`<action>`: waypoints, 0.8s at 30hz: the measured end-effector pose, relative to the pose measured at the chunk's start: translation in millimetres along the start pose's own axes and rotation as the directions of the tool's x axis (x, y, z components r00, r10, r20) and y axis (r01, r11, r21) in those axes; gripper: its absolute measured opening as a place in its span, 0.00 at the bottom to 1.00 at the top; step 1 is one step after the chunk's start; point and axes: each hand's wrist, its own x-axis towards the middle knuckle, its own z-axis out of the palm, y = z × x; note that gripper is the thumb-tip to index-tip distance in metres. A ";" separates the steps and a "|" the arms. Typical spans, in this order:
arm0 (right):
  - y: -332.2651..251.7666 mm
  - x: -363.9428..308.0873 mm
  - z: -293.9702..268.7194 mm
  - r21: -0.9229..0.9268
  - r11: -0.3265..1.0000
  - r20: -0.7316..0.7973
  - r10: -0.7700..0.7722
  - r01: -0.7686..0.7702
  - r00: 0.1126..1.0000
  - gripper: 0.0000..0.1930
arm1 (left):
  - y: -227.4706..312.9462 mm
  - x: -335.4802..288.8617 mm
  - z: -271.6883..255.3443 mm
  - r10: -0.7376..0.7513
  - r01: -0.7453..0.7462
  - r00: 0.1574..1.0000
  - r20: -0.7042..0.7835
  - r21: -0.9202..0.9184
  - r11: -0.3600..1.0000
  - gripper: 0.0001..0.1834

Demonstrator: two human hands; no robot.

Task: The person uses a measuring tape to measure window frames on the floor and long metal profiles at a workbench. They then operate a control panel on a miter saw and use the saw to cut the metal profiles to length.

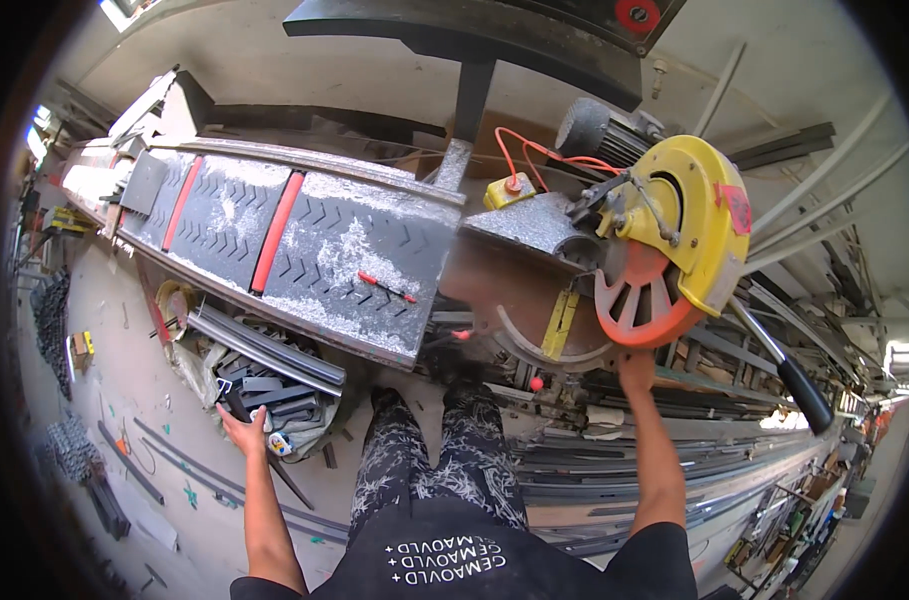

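At the lower left, my left hand has its thumb and fingers spread apart beside a bag of dark metal offcuts. A narrow dark strip runs past this hand; I see no firm grip on it. On the right, my right hand reaches up to the edge of the cut-off saw's base, just below its orange slotted wheel. Its fingertips are hidden there, so what they touch cannot be told. The saw has a yellow guard and a black-gripped handle.
A long bench with a black chevron-patterned mat, dusted with pale shavings, extends left; a red marker lies on it. Long metal profiles are stacked at the lower right. A yellow switch box with orange cable sits behind the saw.
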 end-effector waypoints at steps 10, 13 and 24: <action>28.4 103.5 21.1 -0.089 0.982 0.042 -0.162 0.166 0.986 0.14 | 58.3 -121.1 -22.9 0.248 -0.269 0.956 0.155 0.135 0.954 0.30; 18.1 99.0 21.5 -0.042 0.991 0.059 -0.122 0.125 0.991 0.14 | 83.4 -140.4 -12.5 0.324 -0.351 0.901 0.289 0.049 0.935 0.26; -54.7 110.3 39.1 0.246 0.963 0.060 0.097 -0.109 0.993 0.14 | 369.2 16.9 -88.9 0.766 -0.854 0.508 -0.395 -0.347 0.388 0.15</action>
